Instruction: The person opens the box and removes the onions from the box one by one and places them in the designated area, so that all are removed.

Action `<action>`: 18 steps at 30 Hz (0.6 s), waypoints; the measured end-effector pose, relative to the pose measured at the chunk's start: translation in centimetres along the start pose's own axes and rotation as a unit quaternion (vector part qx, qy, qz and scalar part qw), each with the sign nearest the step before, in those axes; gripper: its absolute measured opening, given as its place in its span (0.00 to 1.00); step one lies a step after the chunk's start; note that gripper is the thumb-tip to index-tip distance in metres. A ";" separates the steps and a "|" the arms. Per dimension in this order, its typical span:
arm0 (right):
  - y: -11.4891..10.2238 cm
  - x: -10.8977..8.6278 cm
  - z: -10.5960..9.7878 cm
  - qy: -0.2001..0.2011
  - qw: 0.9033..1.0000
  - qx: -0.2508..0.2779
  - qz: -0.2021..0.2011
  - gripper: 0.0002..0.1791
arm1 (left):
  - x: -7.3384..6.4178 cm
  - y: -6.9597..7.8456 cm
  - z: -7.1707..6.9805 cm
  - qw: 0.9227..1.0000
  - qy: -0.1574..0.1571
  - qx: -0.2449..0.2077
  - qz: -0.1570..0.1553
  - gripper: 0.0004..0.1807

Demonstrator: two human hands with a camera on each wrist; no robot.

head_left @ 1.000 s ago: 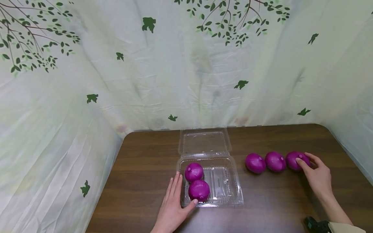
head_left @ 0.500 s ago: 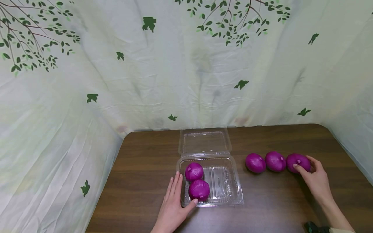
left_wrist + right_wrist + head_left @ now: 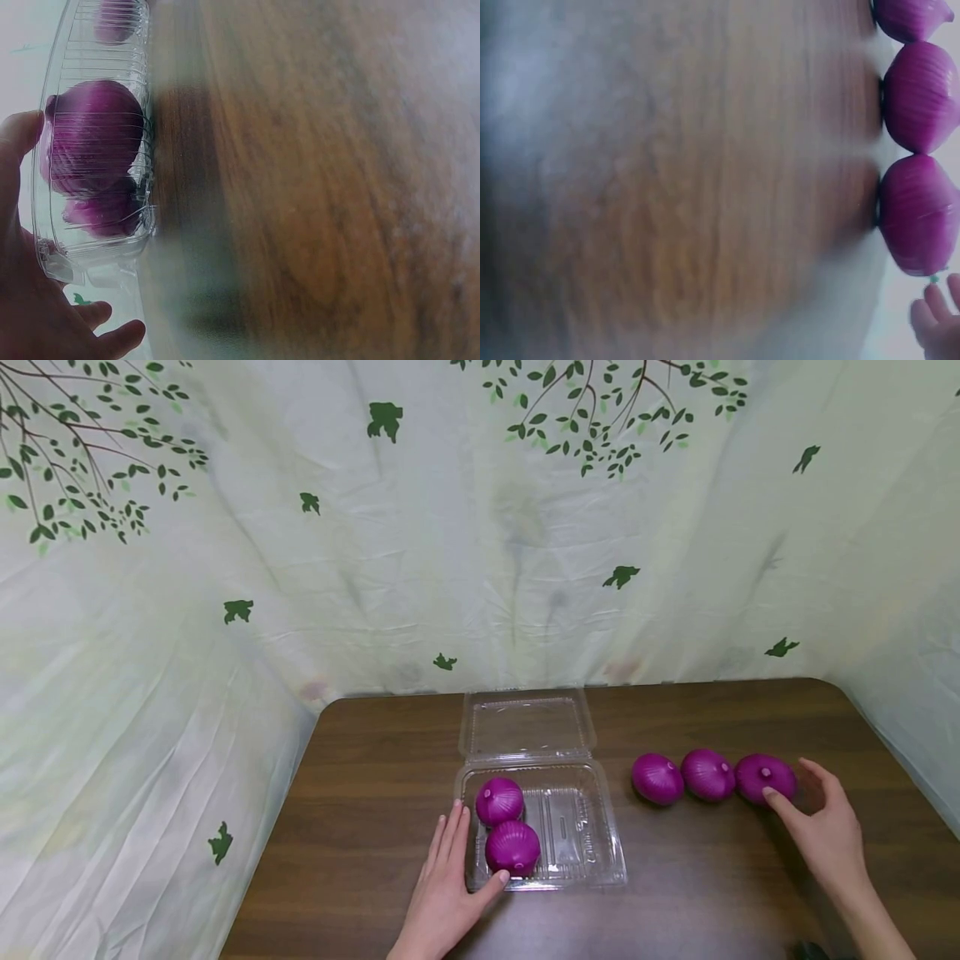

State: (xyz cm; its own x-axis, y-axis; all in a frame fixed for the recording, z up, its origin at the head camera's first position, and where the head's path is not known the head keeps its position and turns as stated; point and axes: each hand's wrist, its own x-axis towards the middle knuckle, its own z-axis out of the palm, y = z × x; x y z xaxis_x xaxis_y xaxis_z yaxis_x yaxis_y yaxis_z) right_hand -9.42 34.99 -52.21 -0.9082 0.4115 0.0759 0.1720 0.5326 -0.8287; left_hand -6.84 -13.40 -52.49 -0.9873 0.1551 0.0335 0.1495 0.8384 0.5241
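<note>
A clear plastic clamshell container (image 3: 573, 843) lies with its lid folded back, two purple onions (image 3: 513, 849) along its left side. My left hand (image 3: 450, 889) rests against the container's left wall with fingers extended, the thumb at its front rim. On the right, three purple onions (image 3: 708, 775) sit in a touching row. Beside the rightmost onion (image 3: 765, 778) is my right hand (image 3: 828, 835), fingers spread. Its thumb tip overlaps the onion's lower edge in the head view; whether it touches, I cannot tell. In the right wrist view the other fingers (image 3: 936, 304) stand apart from that onion (image 3: 920, 216).
The brown wooden table (image 3: 375, 793) has rounded far corners. Behind it and at both sides hangs a pale curtain (image 3: 525, 568) printed with leaves and branches. The container's transparent lid (image 3: 528, 727) reaches close to the table's far edge.
The rightmost onion has shifted slightly toward me and now sits against its neighbour. My right hand has loosened from it and drawn a little to the right. The left hand stays put.
</note>
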 end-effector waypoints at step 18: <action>-5.5 -2.8 3.2 0.023 0.952 -0.013 -0.304 0.35 | 0.0 0.0 0.0 1.000 0.008 -0.004 0.005 0.57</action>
State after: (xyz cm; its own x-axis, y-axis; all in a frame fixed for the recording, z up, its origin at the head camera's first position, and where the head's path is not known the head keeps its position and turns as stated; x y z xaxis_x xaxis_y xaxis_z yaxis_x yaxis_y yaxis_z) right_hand -9.06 28.59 -49.63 -0.8253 0.0530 0.5623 -0.3704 0.7008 -0.6097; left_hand -6.85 -13.44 -52.50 -0.9864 0.1556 0.0525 0.1596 0.8329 0.5299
